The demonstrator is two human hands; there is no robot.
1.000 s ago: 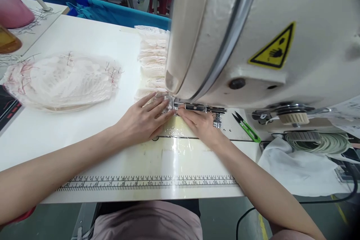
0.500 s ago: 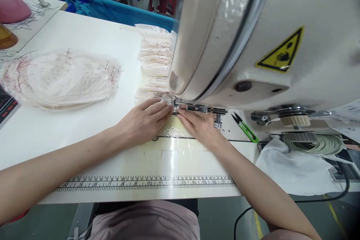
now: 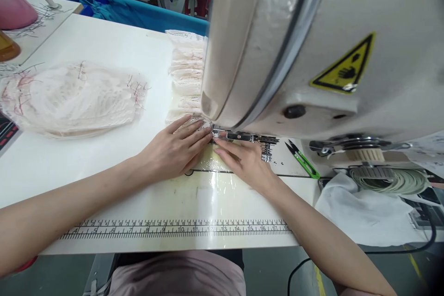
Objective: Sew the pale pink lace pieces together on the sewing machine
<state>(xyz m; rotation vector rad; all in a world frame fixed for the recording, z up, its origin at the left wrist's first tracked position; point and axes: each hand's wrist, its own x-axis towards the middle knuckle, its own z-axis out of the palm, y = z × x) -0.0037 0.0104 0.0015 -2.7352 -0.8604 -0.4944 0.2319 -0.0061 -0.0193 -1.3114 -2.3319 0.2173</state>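
A gathered strip of pale lace fabric (image 3: 187,74) runs back from the needle area of a sewing machine (image 3: 263,46). My left hand (image 3: 176,148) lies flat on its near end, fingers stretched out toward the presser foot (image 3: 217,133). On the other side of the foot is my right hand (image 3: 244,159), its fingers extended and their tips close to the left fingertips. The machine's metal attachment partly covers the right fingers. Any fabric under the fingertips is too small to make out.
To the left lies a pile of sheer lace pieces (image 3: 76,99) with red thread ends. Green thread snips (image 3: 303,161) rest right of the foot. A printed ruler (image 3: 180,229) follows the front edge. White cloth (image 3: 360,212) lies at the right, near a pink thread cone's opposite side.
The view has shifted slightly, so the machine head sits a little further left. My right thumb has spread slightly from the fingers; the left hand stays on the lace.
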